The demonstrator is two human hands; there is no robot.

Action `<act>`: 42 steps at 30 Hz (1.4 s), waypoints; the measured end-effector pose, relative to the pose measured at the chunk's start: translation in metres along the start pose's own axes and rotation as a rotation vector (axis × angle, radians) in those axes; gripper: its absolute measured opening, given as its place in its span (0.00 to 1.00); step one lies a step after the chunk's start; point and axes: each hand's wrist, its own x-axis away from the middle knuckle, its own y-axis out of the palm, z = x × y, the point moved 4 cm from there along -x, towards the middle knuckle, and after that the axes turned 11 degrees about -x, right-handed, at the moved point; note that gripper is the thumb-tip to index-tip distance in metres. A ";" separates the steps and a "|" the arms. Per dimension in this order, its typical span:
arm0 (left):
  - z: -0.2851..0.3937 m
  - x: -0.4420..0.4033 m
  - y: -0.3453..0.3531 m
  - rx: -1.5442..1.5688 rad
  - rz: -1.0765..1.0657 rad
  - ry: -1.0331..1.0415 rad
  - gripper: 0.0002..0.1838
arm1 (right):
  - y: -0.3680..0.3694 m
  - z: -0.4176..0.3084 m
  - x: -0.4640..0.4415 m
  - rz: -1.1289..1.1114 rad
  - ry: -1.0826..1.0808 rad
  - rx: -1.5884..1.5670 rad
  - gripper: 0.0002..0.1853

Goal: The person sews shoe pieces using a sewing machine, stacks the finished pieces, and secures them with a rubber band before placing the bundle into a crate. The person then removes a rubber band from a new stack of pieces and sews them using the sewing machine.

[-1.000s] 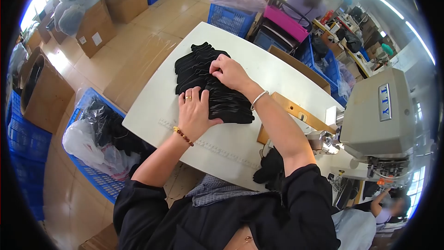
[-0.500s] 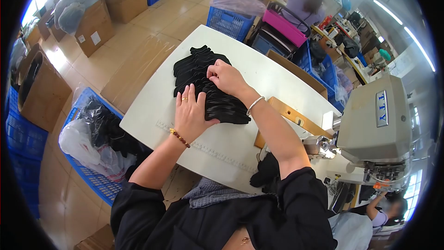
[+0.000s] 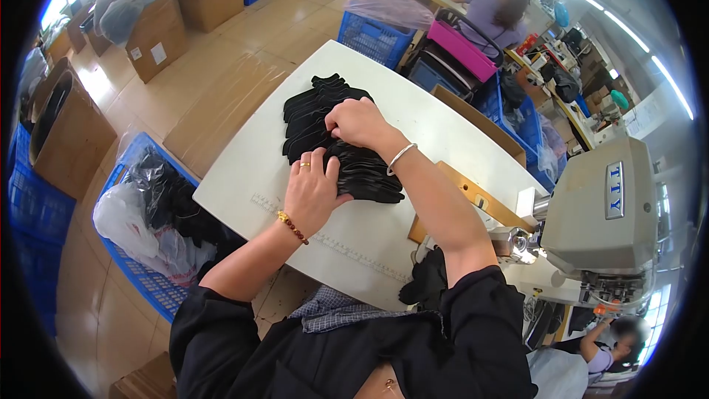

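Observation:
Overlapping black fabric pieces [image 3: 306, 114] lie fanned out in a stack on the white table [image 3: 258, 155]. My left hand [image 3: 313, 188] rests at the near edge of the stack, fingers stretched out against it and thumb spread to the side. On top of the stack, my right hand [image 3: 358, 124] has its fingers curled and pinched on the pieces; the fingertips are partly hidden. Near the table's front edge lies a separate dark bundle of fabric [image 3: 426, 281].
To the right stands a sewing machine [image 3: 598, 207], with a wooden block [image 3: 480, 196] beside it. A blue basket [image 3: 148, 270] of bagged dark fabric sits left of the table. Beyond the far edge are another blue crate [image 3: 375, 38] and a seated person [image 3: 495, 15].
My right hand has shifted slightly nearer and left over the stack. My left hand's fingers have drawn in a little. The whole view has moved slightly.

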 end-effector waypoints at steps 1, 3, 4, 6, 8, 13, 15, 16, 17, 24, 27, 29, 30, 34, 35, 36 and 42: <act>0.000 0.000 0.001 0.000 0.008 0.009 0.40 | 0.001 0.000 0.000 0.000 -0.002 -0.001 0.04; 0.000 0.001 0.002 0.001 0.011 0.008 0.40 | 0.001 0.004 0.002 0.081 0.052 0.057 0.04; 0.000 0.001 0.003 0.004 0.016 0.007 0.40 | 0.003 0.006 0.003 0.080 0.051 0.058 0.04; -0.001 0.001 0.004 0.004 0.023 0.001 0.40 | 0.002 0.010 0.007 0.166 0.077 0.035 0.04; -0.002 -0.001 0.001 0.003 0.031 -0.001 0.41 | 0.004 0.010 0.008 0.164 0.057 0.045 0.04; -0.008 -0.009 -0.006 -0.014 0.045 -0.069 0.44 | 0.000 0.003 0.008 0.205 -0.022 0.070 0.05; -0.012 -0.012 -0.002 0.003 -0.028 -0.103 0.47 | -0.008 0.009 0.006 0.164 0.063 -0.148 0.07; -0.013 -0.012 0.002 0.021 -0.108 -0.143 0.50 | -0.010 0.015 0.002 0.168 0.064 -0.147 0.07; -0.013 -0.012 0.004 0.017 -0.105 -0.138 0.50 | -0.016 0.028 -0.003 0.312 0.112 -0.224 0.09; -0.013 -0.010 0.008 -0.041 -0.050 -0.082 0.61 | 0.021 0.123 -0.061 0.483 0.281 -0.377 0.41; -0.012 -0.012 0.006 -0.043 -0.055 -0.081 0.59 | 0.038 0.129 -0.083 0.445 0.340 -0.570 0.36; -0.013 -0.013 0.010 -0.055 -0.045 -0.070 0.58 | 0.026 0.113 -0.081 0.387 0.220 -0.600 0.33; -0.013 -0.011 0.011 -0.046 -0.029 -0.073 0.57 | 0.030 0.109 -0.081 0.314 0.100 -0.608 0.30; -0.013 -0.012 0.011 -0.020 -0.017 -0.079 0.52 | 0.029 0.106 -0.069 0.113 0.145 -0.609 0.20; -0.012 -0.013 0.010 -0.036 -0.026 -0.077 0.49 | 0.027 0.102 -0.061 0.109 0.153 -0.603 0.20; -0.011 -0.013 0.008 -0.051 -0.036 -0.076 0.47 | 0.026 0.099 -0.052 0.148 0.134 -0.649 0.19; -0.002 -0.006 0.001 -0.033 -0.053 -0.067 0.45 | 0.028 0.064 0.015 0.196 0.132 -0.681 0.19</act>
